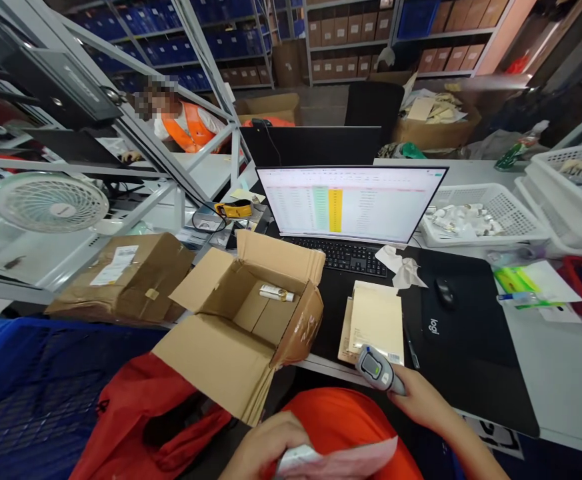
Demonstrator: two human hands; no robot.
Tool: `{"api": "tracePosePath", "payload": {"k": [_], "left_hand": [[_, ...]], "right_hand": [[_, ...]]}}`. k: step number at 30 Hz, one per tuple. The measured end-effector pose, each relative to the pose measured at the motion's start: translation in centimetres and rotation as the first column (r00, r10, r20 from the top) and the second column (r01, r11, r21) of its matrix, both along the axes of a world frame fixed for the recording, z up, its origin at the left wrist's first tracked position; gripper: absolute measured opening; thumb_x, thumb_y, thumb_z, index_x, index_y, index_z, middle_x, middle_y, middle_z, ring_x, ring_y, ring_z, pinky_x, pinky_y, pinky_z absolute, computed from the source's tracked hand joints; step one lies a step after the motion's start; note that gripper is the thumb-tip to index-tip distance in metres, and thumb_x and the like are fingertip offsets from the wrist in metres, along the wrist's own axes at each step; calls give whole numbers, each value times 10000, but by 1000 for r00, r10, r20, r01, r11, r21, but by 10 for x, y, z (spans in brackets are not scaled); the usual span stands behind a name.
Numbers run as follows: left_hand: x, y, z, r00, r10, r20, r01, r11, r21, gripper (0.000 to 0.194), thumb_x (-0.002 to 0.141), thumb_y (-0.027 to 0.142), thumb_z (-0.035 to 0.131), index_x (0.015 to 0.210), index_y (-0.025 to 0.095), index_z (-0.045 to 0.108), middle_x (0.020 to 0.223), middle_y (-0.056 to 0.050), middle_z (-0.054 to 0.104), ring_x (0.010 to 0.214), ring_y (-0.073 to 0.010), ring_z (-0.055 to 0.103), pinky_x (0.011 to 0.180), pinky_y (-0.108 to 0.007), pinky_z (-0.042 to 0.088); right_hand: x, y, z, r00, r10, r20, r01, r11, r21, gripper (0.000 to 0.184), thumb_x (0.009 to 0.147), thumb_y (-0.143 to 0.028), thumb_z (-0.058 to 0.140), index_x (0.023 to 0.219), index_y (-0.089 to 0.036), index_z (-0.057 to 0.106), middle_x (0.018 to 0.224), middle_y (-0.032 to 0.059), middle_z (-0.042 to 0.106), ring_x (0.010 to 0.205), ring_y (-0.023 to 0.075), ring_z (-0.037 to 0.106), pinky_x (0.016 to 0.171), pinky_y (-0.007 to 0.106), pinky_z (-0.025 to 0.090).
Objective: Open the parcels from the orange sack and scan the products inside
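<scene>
My right hand (418, 400) grips a grey handheld barcode scanner (377, 369) at the desk's front edge, its head over a stack of tan envelopes (375, 320). My left hand (265, 447) is closed low over my orange lap, holding a small white item (297, 457) with a pale pink slip (355, 460). An open cardboard box (251, 313) sits just left of the hands, with one small white tube (277, 293) inside.
A lit monitor (351, 203) and black keyboard (343, 255) stand behind the envelopes. A mouse (443, 292) lies on a black mat (471, 333). White baskets (485, 217) stand right, a closed carton (125, 273) and fan (51, 200) left. A person in an orange vest (188, 123) sits beyond.
</scene>
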State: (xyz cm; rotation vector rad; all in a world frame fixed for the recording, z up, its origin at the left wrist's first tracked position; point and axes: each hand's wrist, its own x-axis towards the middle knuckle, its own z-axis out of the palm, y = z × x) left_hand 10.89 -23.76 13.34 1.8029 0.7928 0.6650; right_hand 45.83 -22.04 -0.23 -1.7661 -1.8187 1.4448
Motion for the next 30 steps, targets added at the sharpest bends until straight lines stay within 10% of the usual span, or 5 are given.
{"api": "tracePosePath", "payload": {"k": [9, 18, 25, 30], "left_hand": [[25, 6, 11, 986, 17, -169, -80, 923, -376, 237, 932, 399, 646, 1053, 202, 696, 1041, -76, 665, 979, -205, 625, 875, -266, 453], [18, 1, -29, 969, 136, -206, -234, 771, -593, 394, 805, 519, 749, 960, 166, 664, 837, -10, 609, 764, -150, 537, 673, -212, 420], [8, -6, -45, 925, 290, -247, -380, 654, -655, 492, 693, 497, 853, 1016, 182, 656, 907, -29, 673, 839, -186, 607, 741, -237, 483], [12, -6, -46, 898, 376, -229, -424, 599, -679, 516, 678, 479, 869, 1033, 186, 635, 913, -32, 694, 835, -187, 627, 733, -243, 502]], "right_hand": [[11, -14, 9, 998, -31, -46, 29, 999, -46, 421, 732, -211, 546, 1117, -208, 717, 1119, 67, 756, 1047, 263, 685, 914, 322, 489], [22, -76, 17, 899, -432, 71, 428, 833, -352, 443, 756, -281, 572, 1175, -159, 653, 669, 3, 672, 502, 154, 576, 526, 261, 418], [4, -78, 4, 909, -413, 53, 413, 879, -240, 271, 749, -277, 542, 972, -170, 651, 867, 64, 731, 837, 221, 683, 752, 304, 490], [6, -77, 14, 899, -437, 33, 428, 858, -284, 239, 752, -296, 544, 940, -174, 626, 786, 54, 709, 707, 194, 667, 645, 282, 473]]}}
